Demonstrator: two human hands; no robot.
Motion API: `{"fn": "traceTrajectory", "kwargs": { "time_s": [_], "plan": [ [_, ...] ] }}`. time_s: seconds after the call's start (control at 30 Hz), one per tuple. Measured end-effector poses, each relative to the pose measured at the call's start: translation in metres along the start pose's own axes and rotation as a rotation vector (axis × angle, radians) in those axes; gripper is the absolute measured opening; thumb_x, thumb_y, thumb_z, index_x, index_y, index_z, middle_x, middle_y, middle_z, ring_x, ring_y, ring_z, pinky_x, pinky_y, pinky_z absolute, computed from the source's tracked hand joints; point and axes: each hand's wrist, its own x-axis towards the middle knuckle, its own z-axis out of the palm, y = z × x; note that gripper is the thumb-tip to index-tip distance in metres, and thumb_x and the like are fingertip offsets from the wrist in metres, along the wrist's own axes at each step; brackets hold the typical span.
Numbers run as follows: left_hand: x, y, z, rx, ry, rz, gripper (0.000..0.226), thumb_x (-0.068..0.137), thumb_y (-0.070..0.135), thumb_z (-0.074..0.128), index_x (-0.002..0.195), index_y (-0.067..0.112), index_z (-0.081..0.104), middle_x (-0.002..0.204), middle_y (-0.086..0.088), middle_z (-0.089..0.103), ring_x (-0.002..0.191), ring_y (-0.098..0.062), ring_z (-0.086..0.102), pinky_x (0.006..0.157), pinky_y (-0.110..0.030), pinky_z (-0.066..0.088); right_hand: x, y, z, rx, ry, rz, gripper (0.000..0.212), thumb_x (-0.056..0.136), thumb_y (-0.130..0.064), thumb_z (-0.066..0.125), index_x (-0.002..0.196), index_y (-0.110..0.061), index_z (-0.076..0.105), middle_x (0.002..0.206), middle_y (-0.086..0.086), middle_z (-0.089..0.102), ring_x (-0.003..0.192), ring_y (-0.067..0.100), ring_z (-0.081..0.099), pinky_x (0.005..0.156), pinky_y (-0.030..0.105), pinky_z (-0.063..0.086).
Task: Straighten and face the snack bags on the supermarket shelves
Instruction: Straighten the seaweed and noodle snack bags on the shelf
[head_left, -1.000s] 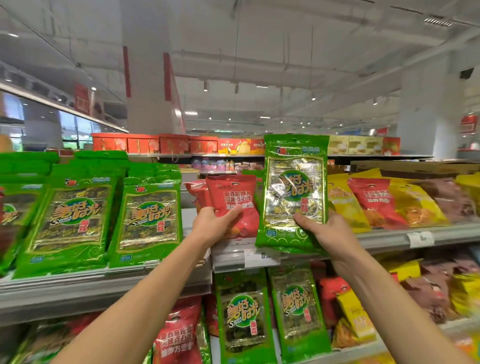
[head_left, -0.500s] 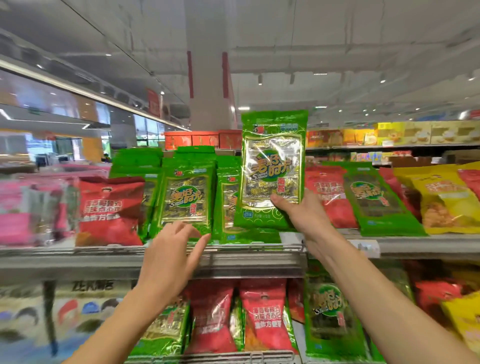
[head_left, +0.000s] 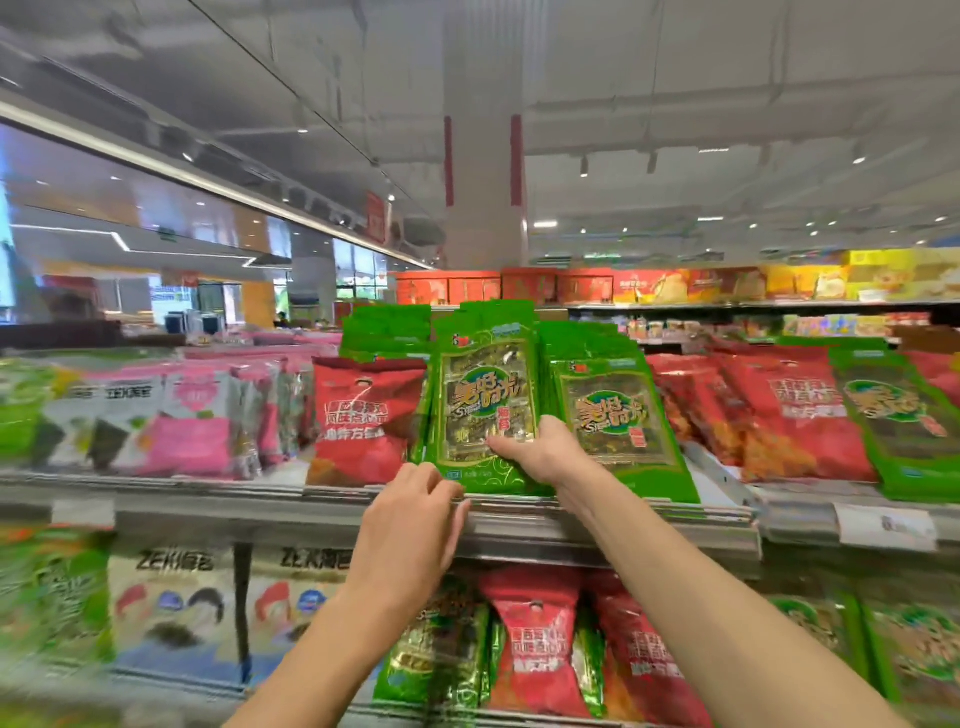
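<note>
Green seaweed bag (head_left: 485, 400) stands upright at the shelf (head_left: 597, 530) front, right hand (head_left: 540, 449) gripping its lower edge; left hand (head_left: 415, 519), fingers relaxed, empty, just below-left.

Two bare forearms reach up from the bottom edge of the view, with no sleeve showing on either. The left hand (head_left: 410, 525) and the right hand (head_left: 540, 449) wear no gloves, rings, watch or wristband. Fingernails look short and unpainted.
</note>
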Motion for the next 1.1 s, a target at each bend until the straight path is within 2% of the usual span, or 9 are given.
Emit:
{"fn": "traceTrajectory", "kwargs": {
  "time_s": [0.07,0.13,0.27,0.4,0.5,0.6,0.77,0.87,1.1],
  "plan": [
    [-0.001,-0.002,0.001,-0.015,0.011,0.007,0.021,0.098,0.033,0.055,0.103,0.019,0.071,0.094,0.004,0.056,0.093,-0.016,0.053,0.078,-0.03,0.051,0.003,0.003,0.002,-0.126,-0.016,0.021,0.093,0.086,-0.051,0.074,0.15,0.001,0.032,0.149,0.016,0.047,0.131,0.029,0.05,0.102,0.04,0.046],
    [-0.002,-0.004,0.001,-0.029,0.023,0.013,0.021,0.099,0.032,0.055,0.106,0.02,0.07,0.096,0.006,0.055,0.094,-0.014,0.051,0.079,-0.027,0.049,0.006,0.004,0.002,-0.316,-0.003,0.02,0.087,0.083,-0.06,0.073,0.138,0.001,0.045,0.121,0.012,0.057,0.109,0.025,0.057,0.082,0.035,0.052],
    [-0.004,-0.009,0.002,-0.077,-0.003,0.003,0.024,0.099,0.035,0.053,0.113,0.023,0.067,0.101,0.008,0.055,0.1,-0.012,0.05,0.083,-0.028,0.048,0.005,0.005,0.009,-0.666,0.148,-0.063,0.069,0.078,-0.076,0.066,0.086,-0.008,0.053,0.089,0.004,0.058,0.083,0.023,0.058,0.063,0.03,0.041],
    [-0.008,-0.018,-0.004,-0.213,0.015,0.009,0.022,0.096,0.029,0.06,0.113,0.02,0.07,0.106,0.009,0.063,0.103,-0.007,0.054,0.089,-0.029,0.05,-0.003,0.004,0.014,-0.878,0.328,-0.155,0.089,0.076,-0.085,0.057,0.112,-0.003,0.057,0.105,0.011,0.061,0.102,0.033,0.064,0.069,0.036,0.041],
    [-0.009,-0.037,-0.017,-0.306,0.248,-0.057,0.023,0.09,0.016,0.067,0.113,0.013,0.068,0.112,0.003,0.064,0.106,-0.006,0.055,0.098,-0.023,0.046,-0.01,0.007,0.01,-0.856,0.393,-0.184,0.079,0.075,-0.087,0.054,0.098,-0.011,0.05,0.088,0.004,0.054,0.089,0.03,0.062,0.066,0.035,0.044],
    [0.003,-0.07,-0.031,-0.324,0.386,-0.317,0.048,0.088,0.024,0.071,0.129,0.008,0.052,0.125,-0.002,0.051,0.113,-0.006,0.042,0.102,-0.022,0.033,-0.019,0.018,0.008,-0.798,0.449,-0.273,0.064,0.085,-0.077,0.053,0.099,-0.015,0.046,0.088,0.001,0.058,0.084,0.025,0.062,0.067,0.036,0.05],
    [0.035,-0.121,-0.045,-0.619,-0.1,-0.656,0.103,0.066,0.056,0.081,0.143,0.011,0.031,0.133,-0.008,0.051,0.119,-0.022,0.054,0.103,-0.041,0.046,-0.032,0.032,0.004,-0.654,0.493,-0.361,0.035,0.096,-0.053,0.06,0.099,-0.02,0.049,0.083,-0.005,0.059,0.076,0.018,0.059,0.053,0.024,0.03],
    [0.048,-0.137,-0.044,-0.786,-0.375,-0.64,0.083,0.057,0.049,0.087,0.122,0.016,0.048,0.105,-0.003,0.071,0.091,-0.016,0.069,0.074,-0.026,0.052,-0.035,0.038,0.002,-0.624,0.493,-0.359,0.031,0.096,-0.051,0.061,0.098,-0.022,0.051,0.083,-0.006,0.061,0.077,0.019,0.059,0.061,0.031,0.036],
    [0.067,-0.158,-0.036,-0.884,-0.591,-0.63,0.061,0.059,0.039,0.092,0.104,0.008,0.067,0.08,-0.003,0.076,0.062,-0.01,0.07,0.052,-0.019,0.051,-0.033,0.039,-0.006,-0.478,0.401,-0.304,0.026,0.092,-0.049,0.067,0.092,-0.026,0.056,0.072,-0.012,0.061,0.073,0.007,0.059,0.067,0.033,0.044]
  ]
}}
